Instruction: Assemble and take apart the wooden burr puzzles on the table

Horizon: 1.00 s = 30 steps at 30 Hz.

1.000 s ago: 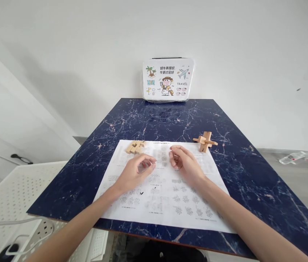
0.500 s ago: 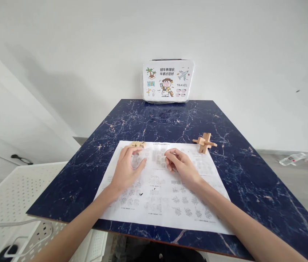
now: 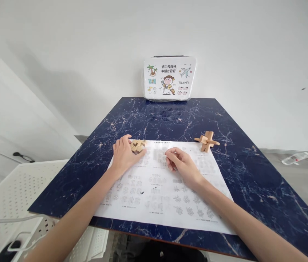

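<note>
My left hand (image 3: 123, 153) is beside a small cluster of notched wooden puzzle pieces (image 3: 137, 146) at the paper's far left edge. Its fingers curve past the left side of the pieces and its thumb stretches along their near side. The hand is open around them, and whether it touches them is hard to make out. On the middle right of the printed sheet (image 3: 159, 196) rests my right hand (image 3: 182, 163), fingers loosely curled in, with nothing visible in them. An assembled wooden interlocking puzzle (image 3: 208, 141) stands by the sheet's far right corner.
The sheet lies on a dark blue marble-patterned table (image 3: 165, 120). A white case with cartoon prints (image 3: 170, 78) leans against the wall at the back. A white perforated shelf (image 3: 14, 189) is at the left, and a clear plastic bottle (image 3: 294, 158) lies on the floor at the right.
My left hand has moved left and away from me, from in front of the wooden pieces to around their left side. My right hand stays put. The view has shifted slightly.
</note>
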Tool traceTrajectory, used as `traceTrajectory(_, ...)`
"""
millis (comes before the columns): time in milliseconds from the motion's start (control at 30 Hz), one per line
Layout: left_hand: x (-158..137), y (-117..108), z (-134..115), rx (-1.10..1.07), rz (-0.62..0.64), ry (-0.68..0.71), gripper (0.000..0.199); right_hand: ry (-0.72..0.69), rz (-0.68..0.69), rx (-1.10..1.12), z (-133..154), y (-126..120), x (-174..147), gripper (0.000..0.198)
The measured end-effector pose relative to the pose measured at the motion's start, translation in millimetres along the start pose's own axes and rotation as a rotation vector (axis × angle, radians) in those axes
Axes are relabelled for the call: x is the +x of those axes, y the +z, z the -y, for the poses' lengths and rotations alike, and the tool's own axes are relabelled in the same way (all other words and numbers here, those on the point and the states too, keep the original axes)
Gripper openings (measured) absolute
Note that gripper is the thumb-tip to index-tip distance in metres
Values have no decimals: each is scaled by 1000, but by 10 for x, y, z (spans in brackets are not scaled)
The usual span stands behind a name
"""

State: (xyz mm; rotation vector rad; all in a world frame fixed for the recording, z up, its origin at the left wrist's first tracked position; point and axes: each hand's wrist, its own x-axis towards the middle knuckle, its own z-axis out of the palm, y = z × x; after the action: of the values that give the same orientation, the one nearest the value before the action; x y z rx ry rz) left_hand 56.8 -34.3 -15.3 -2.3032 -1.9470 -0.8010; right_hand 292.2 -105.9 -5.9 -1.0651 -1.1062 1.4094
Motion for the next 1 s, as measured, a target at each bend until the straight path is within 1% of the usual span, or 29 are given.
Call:
traceTrajectory(167, -69, -15, 4, 52, -33, 46, 59, -4, 1, 0, -9, -11, 5, 34)
traceTrajectory(300, -84, -43, -19, 3, -17, 73, 59, -1, 2, -3, -22, -12, 6, 34)
traceTrajectory(667, -160, -118, -192, -248, -7, 153, 60, 13, 0, -18, -10, -1, 3, 39)
traceTrajectory(800, -194, -160, -272, -329, 25, 188, 61, -2, 2, -28, -12, 7, -1, 41)
traceTrajectory(933, -217, -180, -316, -340, 83, 235, 54, -23, 13, -47, -23, 10, -6, 42)
traceTrajectory(1000, -220, -175, -319, -341, 115, 235, 54, -27, 15, -56, -28, 10, -5, 42)
